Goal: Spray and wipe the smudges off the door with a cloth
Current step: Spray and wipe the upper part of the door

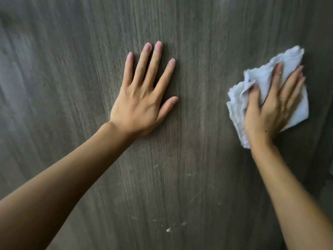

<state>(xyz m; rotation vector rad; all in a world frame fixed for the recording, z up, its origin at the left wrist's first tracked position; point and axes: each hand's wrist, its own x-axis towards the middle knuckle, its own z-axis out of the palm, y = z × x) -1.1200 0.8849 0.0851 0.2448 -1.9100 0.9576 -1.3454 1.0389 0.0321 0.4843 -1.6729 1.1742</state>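
Head view: the right hand presses a crumpled pale cloth flat against the dark wood-grain door, fingers spread over it rather than pinching. The left hand lies open, palm on the door, holding nothing. To wipe well, keep even pressure and work down toward the pale streaks lower on the panel, which look like leftover smudges, though the blur makes that uncertain. No spray bottle shows.
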